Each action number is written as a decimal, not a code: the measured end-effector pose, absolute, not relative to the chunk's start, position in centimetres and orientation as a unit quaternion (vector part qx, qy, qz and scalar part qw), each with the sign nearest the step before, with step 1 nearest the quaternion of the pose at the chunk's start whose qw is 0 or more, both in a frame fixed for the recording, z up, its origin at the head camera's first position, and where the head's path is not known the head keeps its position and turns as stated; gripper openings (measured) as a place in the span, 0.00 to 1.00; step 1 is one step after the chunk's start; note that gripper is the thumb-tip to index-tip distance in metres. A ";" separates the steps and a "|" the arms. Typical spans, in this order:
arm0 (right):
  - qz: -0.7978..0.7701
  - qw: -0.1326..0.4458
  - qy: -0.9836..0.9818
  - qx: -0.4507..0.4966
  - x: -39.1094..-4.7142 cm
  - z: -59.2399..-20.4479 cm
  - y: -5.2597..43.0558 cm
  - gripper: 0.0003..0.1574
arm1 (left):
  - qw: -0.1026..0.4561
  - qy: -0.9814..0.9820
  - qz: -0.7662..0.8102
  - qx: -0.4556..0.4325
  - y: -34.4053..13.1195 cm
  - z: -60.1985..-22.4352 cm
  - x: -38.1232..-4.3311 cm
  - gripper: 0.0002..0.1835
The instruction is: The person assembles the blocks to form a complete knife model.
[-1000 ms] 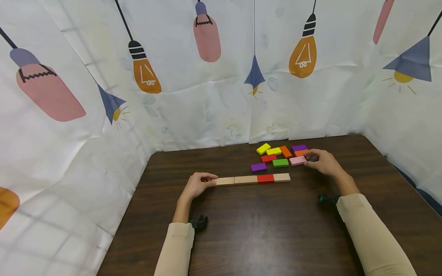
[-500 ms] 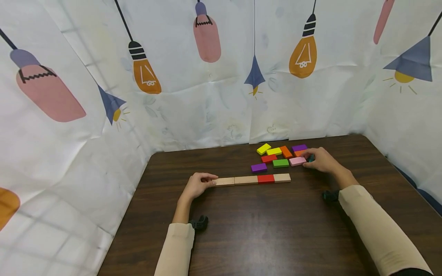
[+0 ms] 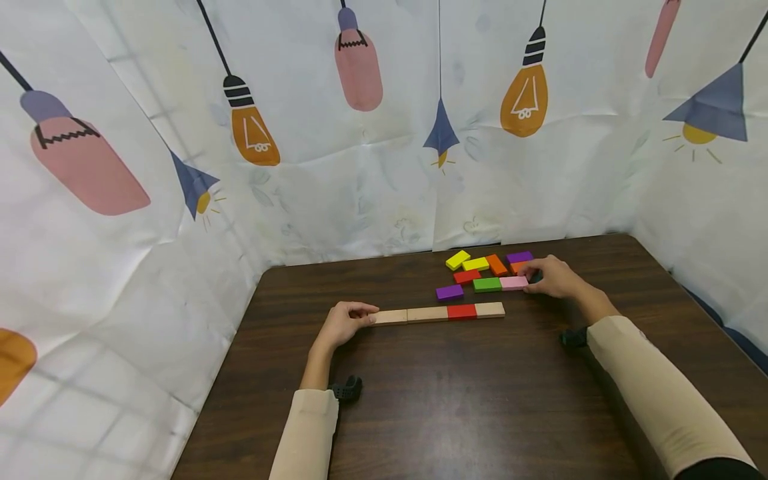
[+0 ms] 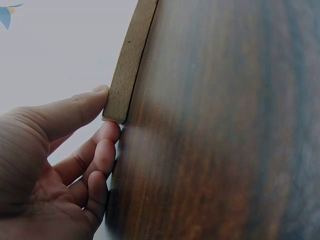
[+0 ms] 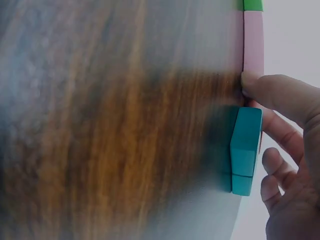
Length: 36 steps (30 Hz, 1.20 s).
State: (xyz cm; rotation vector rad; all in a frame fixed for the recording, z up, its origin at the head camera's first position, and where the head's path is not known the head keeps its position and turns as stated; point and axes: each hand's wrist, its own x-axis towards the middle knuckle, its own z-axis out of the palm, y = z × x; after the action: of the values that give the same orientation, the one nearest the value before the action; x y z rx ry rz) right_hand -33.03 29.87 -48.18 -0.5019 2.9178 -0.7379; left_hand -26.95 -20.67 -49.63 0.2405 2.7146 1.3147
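My left hand [image 3: 343,325] holds the left end of a plain wooden block [image 3: 391,317], thumb and fingertips at its end in the left wrist view. That block starts a straight row on the table, followed by another plain block [image 3: 427,314], a red block [image 3: 461,311] and a shorter pale block [image 3: 490,309]. Farther back, my right hand [image 3: 555,277] pinches the right end of a pink block [image 3: 513,284], whose other end meets a green block [image 3: 487,285]. Teal blocks [image 5: 246,132] stand beside the right fingers, mostly hidden by the hand in the head view.
Behind the green block lie yellow [image 3: 476,265], red [image 3: 467,277], orange [image 3: 496,265] and purple [image 3: 519,257] blocks. Another purple block [image 3: 449,293] sits nearer the row. The dark wooden table [image 3: 456,393] ends at a printed curtain [image 3: 360,193].
My right hand has shifted slightly left, sliding the pink block left and straight until it lies end to end with the green one. The left hand stays at the row's end.
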 end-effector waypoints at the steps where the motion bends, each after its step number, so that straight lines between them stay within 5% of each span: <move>1: -0.240 0.044 0.955 -0.167 -33.1 -48.2 29.9 0.21 | 0.057 0.895 0.434 0.080 -20.7 -49.6 -27.0 0.09; 14: -0.235 0.020 0.958 -0.164 -31.6 -47.2 30.7 0.18 | 0.057 0.896 0.434 0.080 -20.6 -49.6 -26.9 0.09; 36: -0.271 0.096 0.935 -0.207 -27.7 -48.3 31.4 0.17 | 0.055 0.895 0.435 0.079 -20.6 -49.6 -27.0 0.09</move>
State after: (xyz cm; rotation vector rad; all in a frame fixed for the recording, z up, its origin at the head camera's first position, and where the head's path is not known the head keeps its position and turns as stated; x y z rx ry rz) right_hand -27.70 31.41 -48.33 -0.6122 2.7718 -0.8026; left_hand -26.96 -20.60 -49.61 0.2399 2.7189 1.3202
